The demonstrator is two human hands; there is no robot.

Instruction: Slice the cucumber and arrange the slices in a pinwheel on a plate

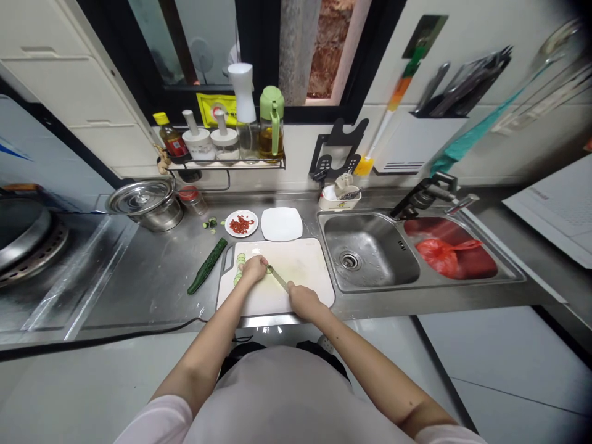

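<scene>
My left hand (254,269) is curled over a piece of cucumber on the white cutting board (300,271), fingers closed on it. Cut cucumber slices (240,261) lie just left of that hand. My right hand (303,300) grips the handle of a knife (277,277), whose blade points up-left and meets the cucumber at my left fingertips. A whole dark green cucumber (208,265) lies on the steel counter left of the board.
A small plate of chopped red chilli (241,224) and an empty white plate (282,223) sit behind the board. A steel pot (147,203) stands at left, a sink (370,253) at right with a red bag (439,254) in a red basin. Bottles fill a rack (226,161).
</scene>
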